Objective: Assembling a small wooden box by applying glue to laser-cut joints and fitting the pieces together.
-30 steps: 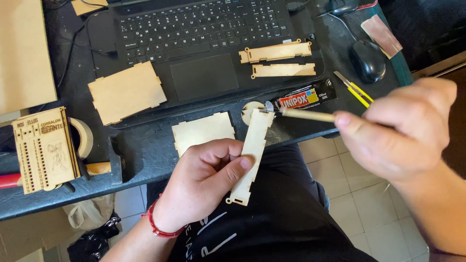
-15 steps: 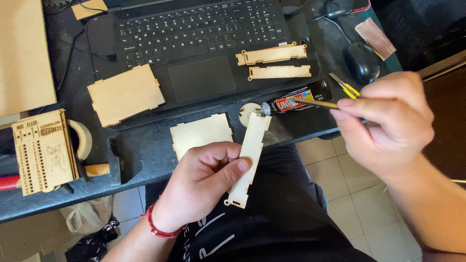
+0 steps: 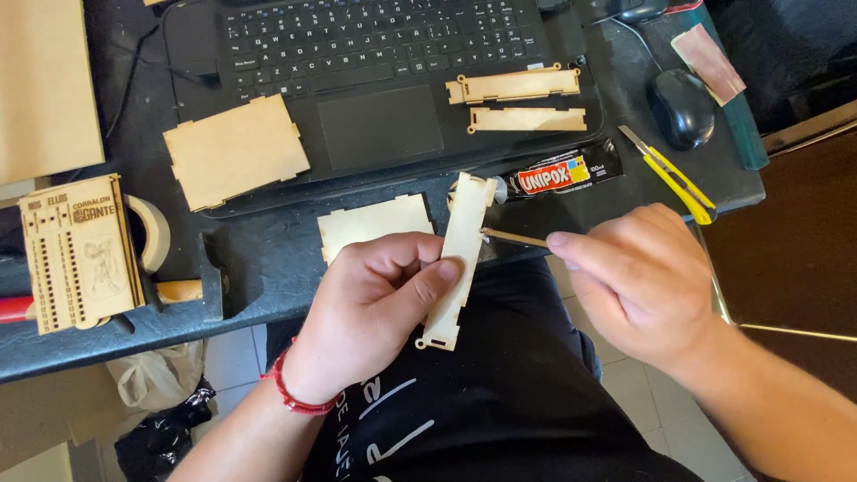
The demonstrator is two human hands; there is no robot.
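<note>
A: Left hand [image 3: 379, 295]?
B: Curled shut around a narrow plywood strip [image 3: 457, 259], thumb pressed flat on its face. Thin pale wood, laser-cut look, notched tabs along the edges, small ring tab at the bottom end. It's held roughly upright, slightly tilted, in front of the near table [image 3: 268, 268] edge, above the lap.

A: Right hand [image 3: 638, 281]?
B: Fingers pinched closed on a thin wooden stick [image 3: 516, 237]. Stick runs about level; its tip meets the strip's right edge near the top. There may be a glue dab at the tip, too small to be sure.

A: Surroundings?
B: Black glue tube [image 3: 558, 174] lies on the table just behind the strip. Flat tabbed plywood panel [image 3: 373, 223] beside the left hand. Two more slotted strips [image 3: 518, 100] on the laptop [image 3: 375, 80], a bigger panel [image 3: 234, 150] at its left corner. Yellow utility knife [image 3: 669, 174] and black mouse [image 3: 680, 107] to the right. Table top is dark and matte.
</note>
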